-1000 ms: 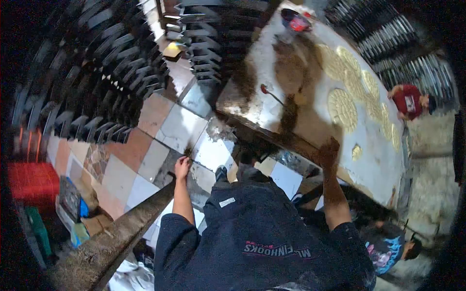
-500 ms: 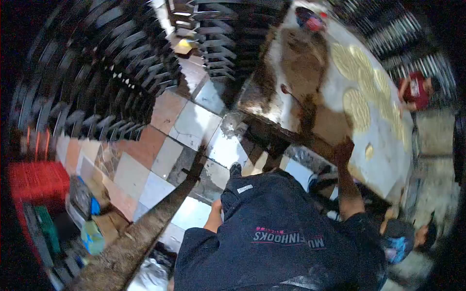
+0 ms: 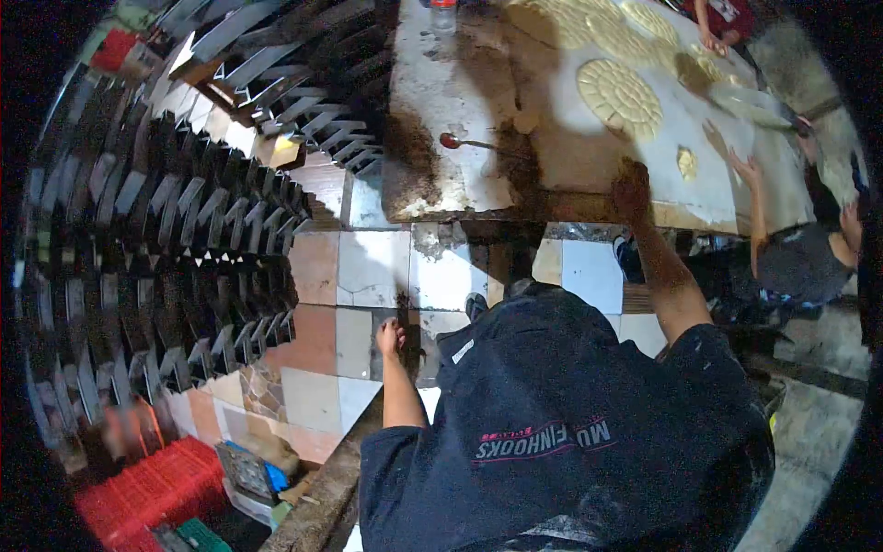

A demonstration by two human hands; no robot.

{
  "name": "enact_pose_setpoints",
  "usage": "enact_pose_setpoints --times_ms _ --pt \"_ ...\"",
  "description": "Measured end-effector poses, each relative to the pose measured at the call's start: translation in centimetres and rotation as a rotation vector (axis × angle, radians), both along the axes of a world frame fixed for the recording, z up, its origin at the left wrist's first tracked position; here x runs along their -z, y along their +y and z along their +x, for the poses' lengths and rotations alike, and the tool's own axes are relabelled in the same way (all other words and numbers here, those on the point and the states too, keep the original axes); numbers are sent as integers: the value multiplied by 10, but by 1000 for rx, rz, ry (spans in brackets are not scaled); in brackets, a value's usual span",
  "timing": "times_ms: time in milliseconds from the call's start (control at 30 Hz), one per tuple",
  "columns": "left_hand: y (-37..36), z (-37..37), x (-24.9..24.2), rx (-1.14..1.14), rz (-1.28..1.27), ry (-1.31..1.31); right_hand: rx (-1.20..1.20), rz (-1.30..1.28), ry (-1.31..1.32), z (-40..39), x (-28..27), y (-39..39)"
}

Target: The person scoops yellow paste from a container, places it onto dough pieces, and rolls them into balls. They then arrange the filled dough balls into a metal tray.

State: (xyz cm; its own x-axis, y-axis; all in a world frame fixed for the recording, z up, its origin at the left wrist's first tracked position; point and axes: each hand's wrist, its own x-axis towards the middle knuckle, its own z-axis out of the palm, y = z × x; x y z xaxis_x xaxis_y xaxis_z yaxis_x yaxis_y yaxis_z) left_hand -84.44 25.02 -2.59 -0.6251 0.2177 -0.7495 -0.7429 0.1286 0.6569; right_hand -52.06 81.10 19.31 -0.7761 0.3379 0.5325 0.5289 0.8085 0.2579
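Note:
My left hand (image 3: 391,337) hangs over the tiled floor at the left of my dark shirt (image 3: 552,396), its fingers curled in, with nothing seen in them. My right hand (image 3: 631,191) reaches to the front edge of the table (image 3: 681,216). It is in dark shadow, so its fingers and anything in them cannot be made out. Just beyond it on the table lies a round, patterned pale dough piece (image 3: 619,97). A small dough piece (image 3: 686,164) sits to its right. A spoon with a reddish bowl (image 3: 451,141) lies on the table to its left.
Stacked dark racks (image 3: 175,202) fill the left side. A red crate (image 3: 156,492) stands at the lower left, near a wooden beam (image 3: 317,515). A bottle (image 3: 443,14) stands at the table's far edge. At the right, another person's hand (image 3: 747,170) reaches over the table; a person in red (image 3: 731,18) is beyond.
The view has turned, so the table now lies straighter across the top. My left hand has come forward, out from beside my shirt. My right hand remains at the table's edge.

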Motion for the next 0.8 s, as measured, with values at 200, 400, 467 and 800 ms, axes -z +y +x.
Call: enact_pose_setpoints --times_ms 200,400,467,800 --pt "-4 35 -1 56 6 -181 123 -149 112 11 38 33" --pt "9 77 11 61 -36 -104 133 -113 148 19 46 35" --pt "0 69 45 353 -138 -75 39 123 54 24 66 49" --pt "62 30 25 311 -93 -301 75 -489 541 15 19 16"
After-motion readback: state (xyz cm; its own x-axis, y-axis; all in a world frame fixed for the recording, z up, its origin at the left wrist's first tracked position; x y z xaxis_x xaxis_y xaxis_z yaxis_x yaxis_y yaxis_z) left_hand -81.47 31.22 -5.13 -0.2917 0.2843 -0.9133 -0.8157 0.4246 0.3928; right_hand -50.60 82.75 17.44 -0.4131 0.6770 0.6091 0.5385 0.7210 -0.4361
